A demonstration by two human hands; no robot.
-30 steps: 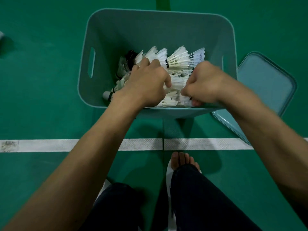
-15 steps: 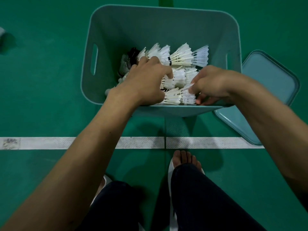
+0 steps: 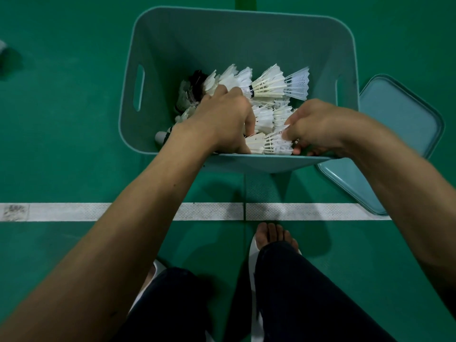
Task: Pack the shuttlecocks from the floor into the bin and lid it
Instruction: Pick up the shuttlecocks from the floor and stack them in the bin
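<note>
Both hands have sunk deeper among shuttlecocks in the bin: right hand pinching one's feathers, left hand apparently clutching several; lid alongside.

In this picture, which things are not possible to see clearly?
Head view only:
- Left hand fingertips: buried among the shuttlecocks, so its grip is unclear.
- Right hand fingers: curled under, partly behind the bin near wall.
- Lid: partly covered by bin and right forearm.
- Pale object at the left edge: cut off, unidentifiable.
</note>
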